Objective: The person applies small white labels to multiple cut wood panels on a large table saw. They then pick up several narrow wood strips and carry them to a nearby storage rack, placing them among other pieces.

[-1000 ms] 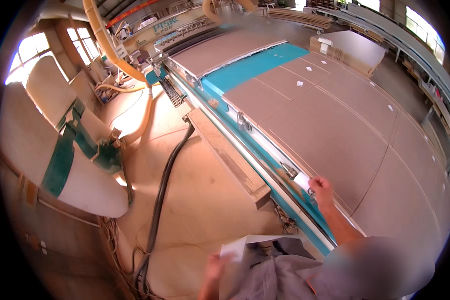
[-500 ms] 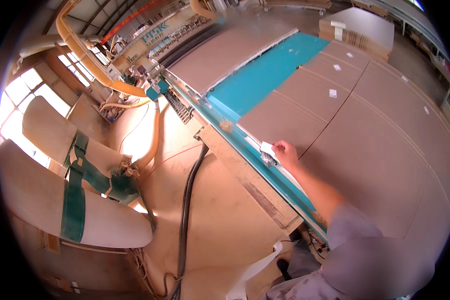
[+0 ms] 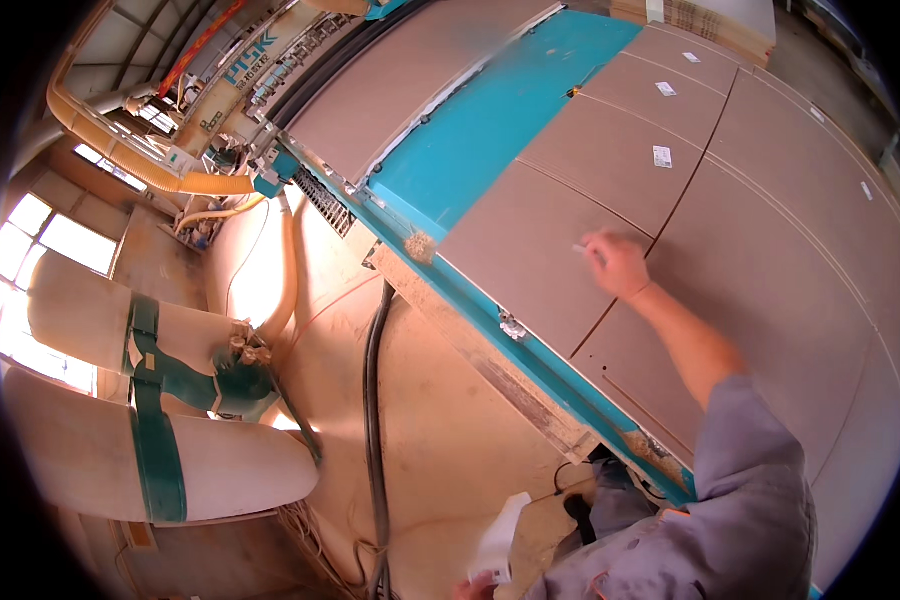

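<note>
My right hand (image 3: 618, 262) is closed in a pinch, slightly blurred, above a brown panel (image 3: 540, 255) near a cut line. A thin sliver of a white label (image 3: 581, 248) shows at its fingertips, seen almost edge-on. At the bottom edge, my left hand (image 3: 475, 587) is closed on a white label strip (image 3: 500, 540) hanging beside my leg; only part of this hand is in view. Farther along the cut panels lie several white labels, one of them a printed label (image 3: 662, 156) beyond my right hand.
The panels rest on a machine bed with a turquoise surface (image 3: 490, 115) and a turquoise side rail (image 3: 560, 375). A pile of sawdust (image 3: 420, 247) sits on the rail. Black hoses (image 3: 375, 430) and a dust collector with pale bags (image 3: 235, 465) stand left. Stacked boards (image 3: 715, 20) are behind.
My right hand has moved from the panel's near edge up and right over the panels, carrying the label. My left hand has come into view with the strip. The view has shifted.
</note>
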### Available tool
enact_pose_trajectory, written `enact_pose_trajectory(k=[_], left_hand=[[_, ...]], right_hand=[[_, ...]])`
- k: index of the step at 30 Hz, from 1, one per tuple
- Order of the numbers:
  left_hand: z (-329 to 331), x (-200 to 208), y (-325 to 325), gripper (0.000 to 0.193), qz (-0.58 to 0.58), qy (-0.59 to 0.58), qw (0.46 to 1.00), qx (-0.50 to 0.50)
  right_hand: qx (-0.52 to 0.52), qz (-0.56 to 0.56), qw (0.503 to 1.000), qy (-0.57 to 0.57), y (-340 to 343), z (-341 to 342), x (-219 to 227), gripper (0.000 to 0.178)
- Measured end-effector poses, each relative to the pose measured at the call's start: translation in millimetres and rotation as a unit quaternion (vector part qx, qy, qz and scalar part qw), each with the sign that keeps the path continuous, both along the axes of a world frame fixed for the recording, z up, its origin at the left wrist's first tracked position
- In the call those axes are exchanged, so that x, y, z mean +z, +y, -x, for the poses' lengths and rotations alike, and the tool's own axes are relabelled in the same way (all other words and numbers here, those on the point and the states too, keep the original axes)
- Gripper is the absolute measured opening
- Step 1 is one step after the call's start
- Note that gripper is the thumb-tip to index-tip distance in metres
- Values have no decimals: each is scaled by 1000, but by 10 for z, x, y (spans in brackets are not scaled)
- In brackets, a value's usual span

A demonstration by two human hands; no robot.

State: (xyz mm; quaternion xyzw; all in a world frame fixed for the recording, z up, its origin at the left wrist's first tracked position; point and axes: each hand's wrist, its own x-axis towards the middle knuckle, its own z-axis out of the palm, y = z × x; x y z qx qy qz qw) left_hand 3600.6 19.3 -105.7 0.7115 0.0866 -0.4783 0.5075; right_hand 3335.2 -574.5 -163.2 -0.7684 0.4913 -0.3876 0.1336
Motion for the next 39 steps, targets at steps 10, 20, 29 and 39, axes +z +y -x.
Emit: enact_pose_trajectory(k=[10,20,29,39], left_hand=[[176,656,-1263,25,135,-20,989,-54],[350,773,-1371,35,199,-12,974,-105],[578,583,-783,39,216,2,933,-287],[908,379,-339,34,261,74,882,-386]], right_hand=[[139,-80,958,238,703,-281,51,79],[334,-118,930,-99,2958,-313,1083,43],[285,59,957,-15,4378,-275,1283,24],[210,-19,977,-33,5102,249,1235,34]])
